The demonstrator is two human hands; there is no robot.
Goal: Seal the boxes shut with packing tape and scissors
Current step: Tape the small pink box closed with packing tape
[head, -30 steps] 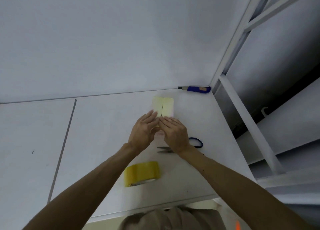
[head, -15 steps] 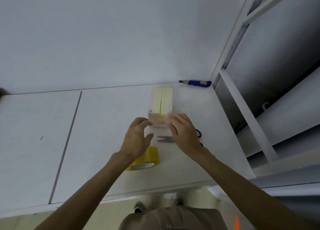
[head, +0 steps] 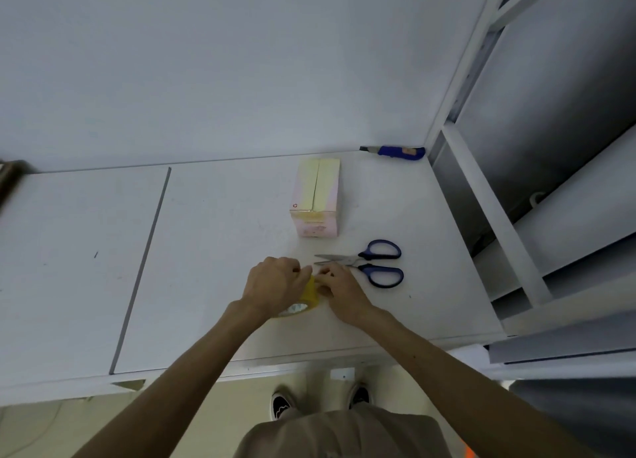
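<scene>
On the near side of the box [head: 316, 199], down towards the person, both hands meet over the tape roll [head: 310, 294], and that's where the action is. The left hand [head: 273, 285] comes in from the left of the box's line and wraps over the yellow roll, fingers curled round its top and hiding most of it. The right hand [head: 339, 290] sits just beside it, fingers bent in tight and pinching at the roll's upper rim. Whether a tape end is lifted under those fingertips, I cannot tell; it's too small and tucked away. The roll stands on edge on the white table [head: 223, 285], with a sliver of its open core showing below the left hand.

The box itself is apart from both hands, resting flat with nothing touching it. Its pale yellow top flaps are folded down and meet along a centre seam, and its pink end face is turned towards the person.

Between the box and the hands lie the scissors [head: 364, 263], blades slightly parted and pointing left, blue handles out to the right of the box. Their tips are just beside the right hand's knuckles, close but not held.

Beyond the box and off to its right, a blue utility knife [head: 392, 151] lies along the foot of the wall [head: 241, 61]. Far nearer than the box, below the table edge, a pair of dark shoes [head: 284, 402] shows on the floor.
</scene>
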